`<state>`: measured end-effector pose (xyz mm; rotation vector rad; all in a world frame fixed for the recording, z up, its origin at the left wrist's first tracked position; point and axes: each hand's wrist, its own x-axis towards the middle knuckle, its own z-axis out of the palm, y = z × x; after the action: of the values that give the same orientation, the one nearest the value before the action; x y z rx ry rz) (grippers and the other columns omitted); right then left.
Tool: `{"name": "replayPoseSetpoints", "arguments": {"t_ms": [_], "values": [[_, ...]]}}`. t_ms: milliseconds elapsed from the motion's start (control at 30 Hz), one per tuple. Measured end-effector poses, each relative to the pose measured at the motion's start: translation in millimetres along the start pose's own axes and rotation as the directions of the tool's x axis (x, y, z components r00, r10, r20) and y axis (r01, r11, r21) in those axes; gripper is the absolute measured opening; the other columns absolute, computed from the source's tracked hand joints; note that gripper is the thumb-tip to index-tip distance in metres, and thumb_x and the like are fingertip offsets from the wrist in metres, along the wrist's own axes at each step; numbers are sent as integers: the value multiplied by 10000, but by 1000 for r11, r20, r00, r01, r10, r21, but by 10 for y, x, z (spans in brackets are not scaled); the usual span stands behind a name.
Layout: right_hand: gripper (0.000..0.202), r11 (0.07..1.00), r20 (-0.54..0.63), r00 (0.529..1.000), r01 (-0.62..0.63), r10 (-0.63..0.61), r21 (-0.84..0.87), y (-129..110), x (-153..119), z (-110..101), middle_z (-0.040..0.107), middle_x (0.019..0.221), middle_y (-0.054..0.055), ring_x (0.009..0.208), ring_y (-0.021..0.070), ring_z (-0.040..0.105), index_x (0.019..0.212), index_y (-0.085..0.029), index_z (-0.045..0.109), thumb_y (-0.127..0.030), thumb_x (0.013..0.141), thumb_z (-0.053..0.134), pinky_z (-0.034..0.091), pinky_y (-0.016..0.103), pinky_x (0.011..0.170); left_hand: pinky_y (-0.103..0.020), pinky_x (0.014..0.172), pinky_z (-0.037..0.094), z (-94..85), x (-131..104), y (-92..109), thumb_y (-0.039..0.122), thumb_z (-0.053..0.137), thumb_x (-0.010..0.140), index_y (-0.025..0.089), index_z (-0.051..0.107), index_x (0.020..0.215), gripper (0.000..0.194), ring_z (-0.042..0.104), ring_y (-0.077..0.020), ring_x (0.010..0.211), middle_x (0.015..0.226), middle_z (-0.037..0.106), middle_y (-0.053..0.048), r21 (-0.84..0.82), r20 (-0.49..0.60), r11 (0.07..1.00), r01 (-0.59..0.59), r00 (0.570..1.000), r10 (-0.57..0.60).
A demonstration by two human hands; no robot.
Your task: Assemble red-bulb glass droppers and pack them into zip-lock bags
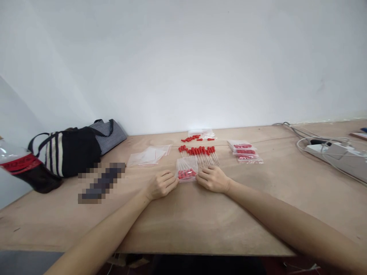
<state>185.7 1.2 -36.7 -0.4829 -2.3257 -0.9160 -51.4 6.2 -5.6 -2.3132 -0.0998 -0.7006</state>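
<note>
A small clear zip bag point(187, 163) lies on the table in front of me, with several thin sticks inside. Their red bulb-shaped heads sit at the end nearer me. My left hand point(163, 184) is closed, its fingertips at the bag's lower left corner. Curled at the lower right corner, my right hand point(212, 179) pinches that edge. Just behind the bag lies a row of loose red-headed sticks point(200, 150), heads pointing away from me. Loose red bulb-shaped pieces point(190, 138) are scattered farther back, by another clear bag point(205, 133).
Flat clear bags point(149, 156) lie to the left, filled bags with red pieces point(246, 152) to the right. A black bag point(78, 151), a dark drink bottle point(31, 168) and a blurred dark object point(101, 183) stand or lie left. Cables and a white power strip point(335, 152) occupy the right.
</note>
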Motion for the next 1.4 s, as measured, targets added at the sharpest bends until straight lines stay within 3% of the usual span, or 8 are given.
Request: {"name": "replayPoseSetpoints", "arguments": {"t_ms": [333, 633, 1067, 1400], "values": [[260, 999, -31, 999, 24, -24, 24, -37, 89, 56, 535, 594, 10, 547, 105, 398, 615, -148, 531, -124, 835, 395, 212, 273, 511, -289, 606, 485, 64, 13, -12, 119, 512, 794, 130, 554, 823, 52, 585, -131, 625, 664, 634, -22, 17, 7, 998, 62, 998, -62], [203, 999, -46, 999, 18, -19, -33, -66, 130, 69, 574, 650, 24, 579, 105, 423, 710, -138, 573, -123, 834, 413, 220, 273, 515, -275, 572, 476, 130, 86, 10, 85, 519, 788, 119, 554, 795, 49, 583, -130, 617, 661, 639, -20, -7, -26, 999, 36, 999, -37], [253, 1000, -53, 999, -5, 6, 5, -112, 243, 127, 531, 597, 20, 579, 118, 415, 642, -138, 543, -113, 839, 388, 217, 275, 504, -272, 584, 483, 151, 107, 12, 66, 460, 817, 120, 551, 767, 117, 584, -130, 635, 645, 631, -16, -19, -58, 999, 39, 998, -40], [278, 999, -46, 997, 54, -54, -2, -144, 302, 152, 529, 611, 18, 570, 108, 415, 651, -144, 541, -109, 853, 355, 214, 274, 498, -274, 607, 491, 167, 112, 21, 65, 386, 848, 131, 548, 777, 189, 597, -127, 655, 669, 629, -23, -25, -40, 999, 37, 998, -38]]}}
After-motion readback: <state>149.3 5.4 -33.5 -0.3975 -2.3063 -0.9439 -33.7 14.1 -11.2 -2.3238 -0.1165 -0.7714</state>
